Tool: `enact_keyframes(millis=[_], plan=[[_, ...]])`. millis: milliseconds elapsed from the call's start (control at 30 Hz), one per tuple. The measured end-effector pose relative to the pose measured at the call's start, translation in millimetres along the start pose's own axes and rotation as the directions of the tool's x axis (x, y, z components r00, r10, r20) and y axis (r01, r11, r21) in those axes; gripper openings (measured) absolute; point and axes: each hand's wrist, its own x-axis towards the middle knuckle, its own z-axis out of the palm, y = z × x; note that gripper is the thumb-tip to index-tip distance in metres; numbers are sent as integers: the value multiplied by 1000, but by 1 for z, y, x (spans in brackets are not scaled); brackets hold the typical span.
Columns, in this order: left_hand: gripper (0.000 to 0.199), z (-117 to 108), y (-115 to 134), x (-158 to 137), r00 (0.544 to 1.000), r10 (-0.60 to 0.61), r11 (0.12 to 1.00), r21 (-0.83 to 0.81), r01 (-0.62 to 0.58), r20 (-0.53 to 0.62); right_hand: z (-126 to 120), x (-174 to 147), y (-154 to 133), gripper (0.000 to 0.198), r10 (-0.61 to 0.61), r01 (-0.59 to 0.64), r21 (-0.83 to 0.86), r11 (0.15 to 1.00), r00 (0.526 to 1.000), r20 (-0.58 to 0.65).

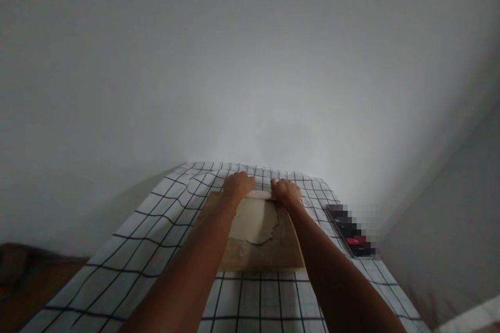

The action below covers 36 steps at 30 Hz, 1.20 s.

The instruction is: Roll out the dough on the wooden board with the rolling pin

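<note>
A pale rolling pin (pixel 259 194) lies crosswise near the far edge of a wooden board (pixel 265 261). Its left end is in my left hand (pixel 239 184), with the fingers closed round it. My right hand (pixel 287 190) grips the other end in the same way. Under and in front of the pin, a thin sheet of cream-coloured dough (pixel 253 222) with a ragged near edge is spread on the board. My forearms cover parts of the board's two sides.
The board rests on a table with a white cloth (pixel 156 229) checked in dark lines. At the table's right edge lies a dark flat object (pixel 346 229) with a red patch, partly blurred out. A white wall (pixel 250 73) rises behind the table. Something brown (pixel 35 281) stands at lower left.
</note>
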Motion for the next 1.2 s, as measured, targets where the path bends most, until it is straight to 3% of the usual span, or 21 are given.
enact_keyframes(millis=[133,233,367,533,667,867,1200], plan=[[50,2,-1,0,1000,-19,1000,-9,19,12,-2,-8,1,51,-77,77,-67,995,997,-4],[50,3,-1,-8,999,2,1000,16,-1,-43,-3,-18,2,44,-128,124,-100,987,991,-34],[46,4,-2,-27,990,77,995,69,-69,-118,-3,-31,3,41,-158,149,-118,982,985,-73],[38,8,-4,-56,946,193,980,104,-171,-261,2,-47,10,37,-229,209,-182,961,969,-97],[36,11,-8,-77,943,242,967,139,-215,-228,7,-62,15,31,-274,244,-208,947,953,-127],[34,7,-10,-104,911,371,917,224,-330,-177,13,-89,23,34,-276,247,-145,958,930,-241],[37,-2,-13,-141,911,307,951,123,-283,-275,0,-119,29,35,-209,204,-46,978,958,-198]])
